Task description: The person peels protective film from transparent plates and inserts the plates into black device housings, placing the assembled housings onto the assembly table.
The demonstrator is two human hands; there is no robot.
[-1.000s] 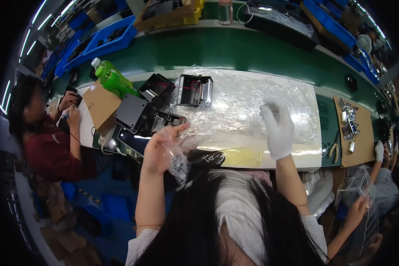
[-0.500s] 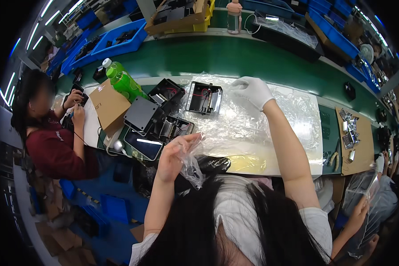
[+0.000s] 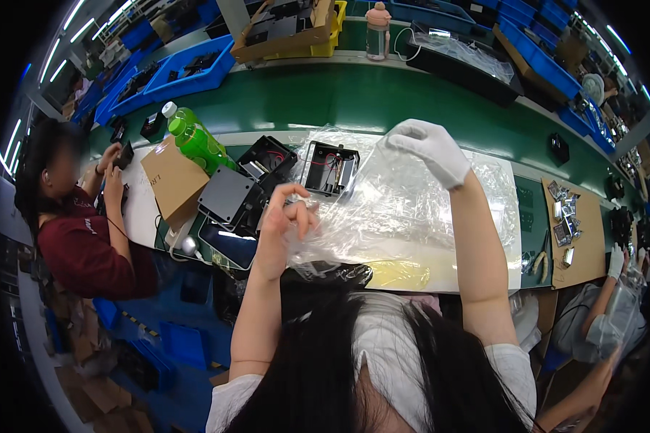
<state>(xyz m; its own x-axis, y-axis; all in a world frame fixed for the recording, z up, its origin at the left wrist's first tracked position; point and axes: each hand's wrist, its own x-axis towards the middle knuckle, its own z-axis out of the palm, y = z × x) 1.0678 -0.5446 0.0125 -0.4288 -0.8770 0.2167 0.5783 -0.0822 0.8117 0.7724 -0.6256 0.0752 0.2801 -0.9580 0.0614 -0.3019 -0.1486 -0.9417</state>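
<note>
The head point(image 3: 383, 375) of the person wearing the camera covered the worktop's point(image 3: 412, 94) near edge at the lower middle of the frame. Through the clear bag point(image 3: 383, 209), the worktop surface showed only dimly. The parts point(image 3: 565, 216) on the brown board at right were too small to tell. A co-worker point(image 3: 599, 325) at lower right was cut off by the rim.

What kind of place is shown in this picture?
Probably an electronics assembly line in a factory: a long green conveyor belt, blue parts bins, and open black device housings on the bench.
</note>
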